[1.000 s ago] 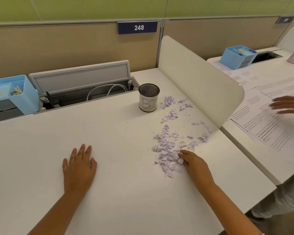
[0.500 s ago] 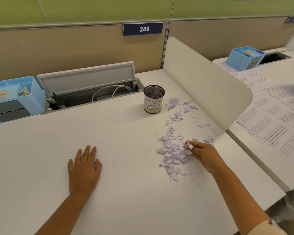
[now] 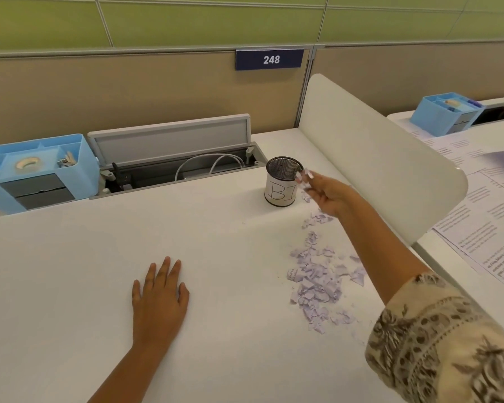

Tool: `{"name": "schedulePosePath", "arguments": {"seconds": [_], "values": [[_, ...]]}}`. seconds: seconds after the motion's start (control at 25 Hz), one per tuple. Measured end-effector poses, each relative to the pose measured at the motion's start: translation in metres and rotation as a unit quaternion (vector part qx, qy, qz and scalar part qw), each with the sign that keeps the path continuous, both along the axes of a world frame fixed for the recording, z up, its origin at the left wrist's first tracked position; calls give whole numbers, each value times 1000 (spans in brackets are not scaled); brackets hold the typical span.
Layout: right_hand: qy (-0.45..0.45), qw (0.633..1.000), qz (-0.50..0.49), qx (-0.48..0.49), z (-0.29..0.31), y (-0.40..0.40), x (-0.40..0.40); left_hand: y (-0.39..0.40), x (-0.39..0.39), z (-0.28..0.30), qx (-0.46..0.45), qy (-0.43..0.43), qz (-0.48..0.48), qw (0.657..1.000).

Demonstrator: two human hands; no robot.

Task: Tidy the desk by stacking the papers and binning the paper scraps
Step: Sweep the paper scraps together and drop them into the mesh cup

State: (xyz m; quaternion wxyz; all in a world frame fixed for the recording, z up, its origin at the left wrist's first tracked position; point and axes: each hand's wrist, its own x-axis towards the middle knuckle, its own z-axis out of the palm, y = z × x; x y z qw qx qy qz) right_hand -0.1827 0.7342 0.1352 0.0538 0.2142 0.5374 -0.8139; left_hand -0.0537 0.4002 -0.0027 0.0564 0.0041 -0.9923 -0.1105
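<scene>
**Scraps at the bin's rim**

My patterned sleeve point(image 3: 448, 344) fills the corner nearest me, well short of the bin point(image 3: 282, 184). My left hand point(image 3: 157, 298) lies flat on the white desk point(image 3: 70, 286), fingers straight and together, holding nothing, well to the near left of the bin. The loose heap of lilac paper scraps point(image 3: 317, 277) is spread on the desk on the near right side of the bin, trailing up toward its base. My right hand point(image 3: 329, 196) is raised just beside the bin's right rim, fingers pinching a few scraps point(image 3: 301, 177) level with the mesh opening. The bin stands upright, its white label lettered "BI". Right of it, past the curved divider point(image 3: 376, 158), printed papers point(image 3: 483, 216) lie spread on the neighbouring desk. Behind the bin to the left are the open cable tray point(image 3: 172, 158) and a blue organiser point(image 3: 38, 173).
</scene>
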Motion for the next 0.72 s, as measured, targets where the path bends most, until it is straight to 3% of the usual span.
{"name": "schedulePosePath", "arguments": {"seconds": [0.12, 0.28, 0.44, 0.56, 0.72], "values": [[18, 998, -30, 57, 12, -5, -43, -1, 0, -1, -1, -4, 0, 1000], [21, 966, 5, 257, 3, -12, -73, 0, 0, 0, -4, -4, 1, 1000], [9, 851, 74, 521, 2, -20, -83, 0, 0, 0, -2, -1, 1, 1000], [34, 803, 73, 591, 7, -27, -78, 0, 0, 0, -2, 0, 2, 1000], [157, 704, 109, 684, 1, -70, -45, 0, -1, -2, 3, 0, 6, 1000]]}}
